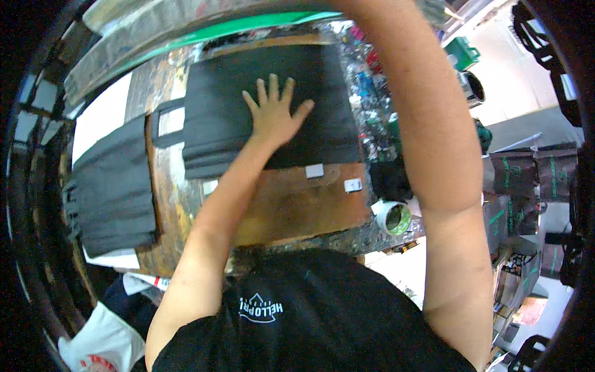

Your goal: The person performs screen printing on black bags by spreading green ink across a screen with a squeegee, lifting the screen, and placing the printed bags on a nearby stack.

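Note:
My left hand [276, 118] lies flat with spread fingers on a black fabric bag [217, 87]. The bag is laid out on a brown board [297, 214], and its handle loop [167, 124] sticks out to the left. My right arm [434, 130] stretches up past the bag's right side to the top edge of the picture, where the hand is cut off. Near that edge, a long grey frame with a green strip [260, 26] runs across above the bag; whether my right hand touches it is out of sight.
A pile of black bags [114, 192] rests at the left. Two small pale blocks, one grey-white [315, 170] and one white [352, 185], sit on the board below the bag. A round container with green inside [395, 218] stands at the paint-splattered right side. Dark printed bags [517, 177] lie farther right.

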Motion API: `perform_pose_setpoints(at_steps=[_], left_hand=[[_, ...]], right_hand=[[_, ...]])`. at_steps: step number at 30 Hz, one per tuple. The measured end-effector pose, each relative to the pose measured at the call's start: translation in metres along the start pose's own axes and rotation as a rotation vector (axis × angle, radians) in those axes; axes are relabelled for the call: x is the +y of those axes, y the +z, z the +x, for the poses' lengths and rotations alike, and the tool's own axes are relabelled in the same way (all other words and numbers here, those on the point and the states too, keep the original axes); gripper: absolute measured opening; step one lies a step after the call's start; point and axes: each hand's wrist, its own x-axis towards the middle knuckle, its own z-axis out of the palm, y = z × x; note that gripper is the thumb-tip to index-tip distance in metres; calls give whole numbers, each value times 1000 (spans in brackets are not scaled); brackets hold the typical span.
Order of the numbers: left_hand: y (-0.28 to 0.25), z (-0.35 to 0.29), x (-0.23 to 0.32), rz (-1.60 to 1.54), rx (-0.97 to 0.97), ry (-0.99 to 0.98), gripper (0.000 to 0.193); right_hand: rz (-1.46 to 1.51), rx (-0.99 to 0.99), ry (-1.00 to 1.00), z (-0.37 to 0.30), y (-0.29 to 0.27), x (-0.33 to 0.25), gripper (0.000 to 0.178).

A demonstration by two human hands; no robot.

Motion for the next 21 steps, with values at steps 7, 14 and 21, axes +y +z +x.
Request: perform_pose_setpoints(at_steps=[7, 14, 21], left_hand=[[-49, -137, 20, -113, -96, 215, 97], [-39, -147, 16, -91, -58, 183, 107], [-50, -142, 13, -75, -74, 237, 103]], right_hand=[[-33, 85, 40, -2, 8, 7, 74], [-154, 85, 35, 9, 22, 11, 80], [-102, 27, 65, 6, 23, 10, 84]])
